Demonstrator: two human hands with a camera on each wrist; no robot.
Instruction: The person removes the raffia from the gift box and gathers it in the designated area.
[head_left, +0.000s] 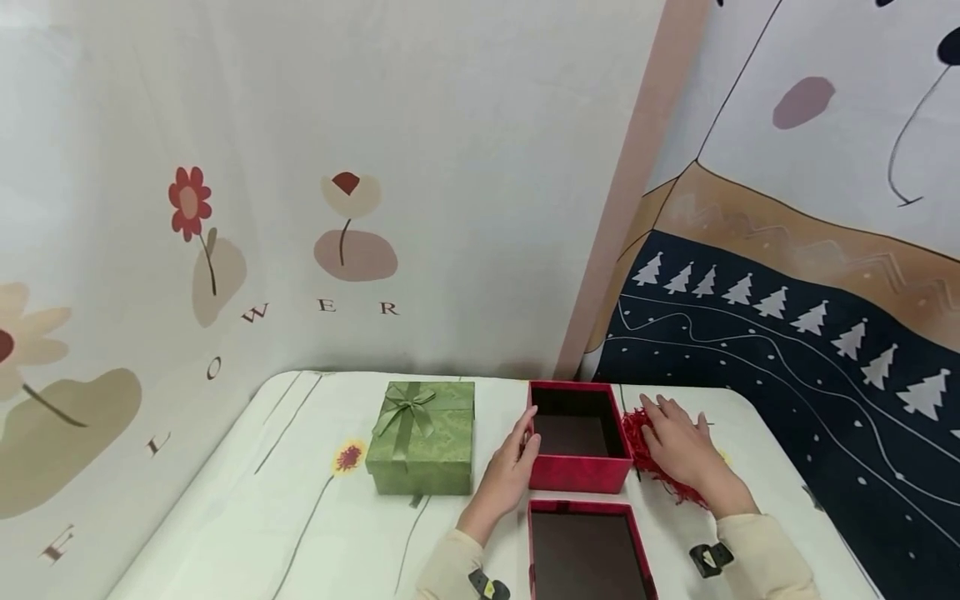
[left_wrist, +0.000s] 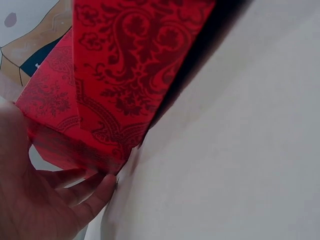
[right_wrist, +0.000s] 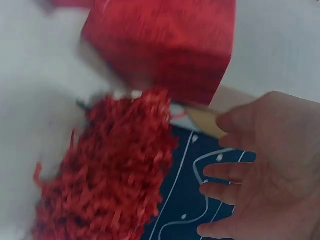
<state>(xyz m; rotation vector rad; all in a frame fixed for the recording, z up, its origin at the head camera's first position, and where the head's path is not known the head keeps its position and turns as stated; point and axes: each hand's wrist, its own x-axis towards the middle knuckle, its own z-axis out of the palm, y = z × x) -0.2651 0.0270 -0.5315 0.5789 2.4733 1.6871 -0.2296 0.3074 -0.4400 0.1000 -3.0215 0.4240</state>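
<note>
An uncovered red box (head_left: 581,473) with a dark inside stands on the table. My left hand (head_left: 504,475) rests against its left side, and in the left wrist view the fingers of that hand (left_wrist: 60,200) touch the patterned red wall (left_wrist: 55,100). Right of the box lies a heap of red shredded paper (head_left: 637,435). My right hand (head_left: 684,448) is over the heap's right side in the head view; in the right wrist view the hand (right_wrist: 270,175) has spread fingers, holds nothing and is apart from the shreds (right_wrist: 110,170).
A green lidded box with a bow (head_left: 422,450) stands to the left. In front of the red box lies a second red open piece (head_left: 637,542), dark inside. A printed cloth wall (head_left: 465,208) rises behind the table.
</note>
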